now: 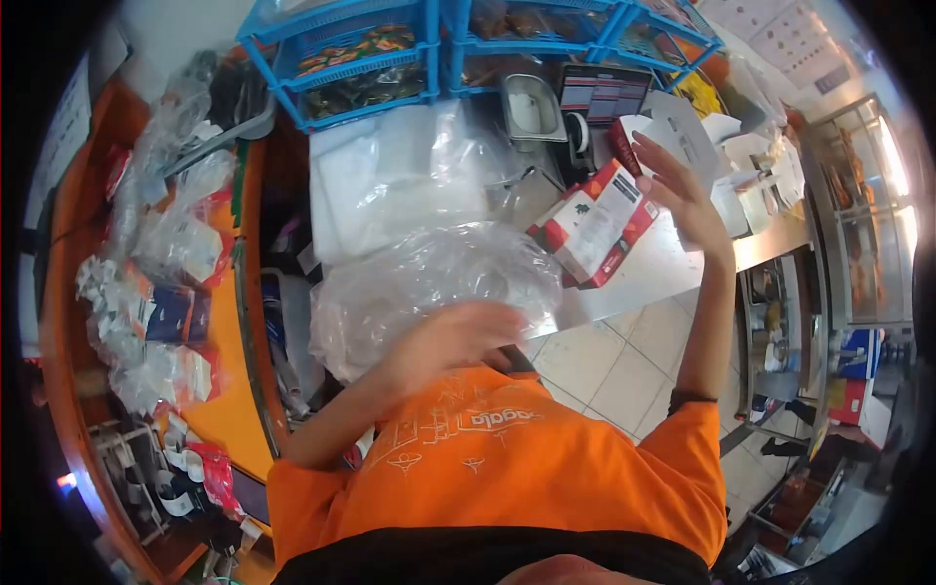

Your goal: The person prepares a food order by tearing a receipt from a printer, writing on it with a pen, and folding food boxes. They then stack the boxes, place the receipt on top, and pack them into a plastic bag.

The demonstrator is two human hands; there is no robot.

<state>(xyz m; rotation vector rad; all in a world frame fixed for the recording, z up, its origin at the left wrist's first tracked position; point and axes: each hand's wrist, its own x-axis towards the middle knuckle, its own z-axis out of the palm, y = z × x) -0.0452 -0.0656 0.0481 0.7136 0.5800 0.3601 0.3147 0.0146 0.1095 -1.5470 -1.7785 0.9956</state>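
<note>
My left hand (466, 331) is in front of my orange shirt, at the near edge of a bundle of clear plastic bags (429, 278). Motion smears its fingers. My right hand (684, 195) is raised at the right with its fingers spread, beside a red and white printed cardboard box (600, 224). The box lies tilted on the metal counter (663, 263), and my fingertips overlap its upper right corner in this view. White plastic sheets (390, 175) lie flat behind the bag bundle.
Blue stacked baskets (429, 49) with packaged goods stand at the back, near a metal container (532, 109) and a dark screen (604, 93). Opened white cartons (751, 175) sit at the right. Left, plastic-wrapped packs (185, 244) cover an orange surface (219, 390).
</note>
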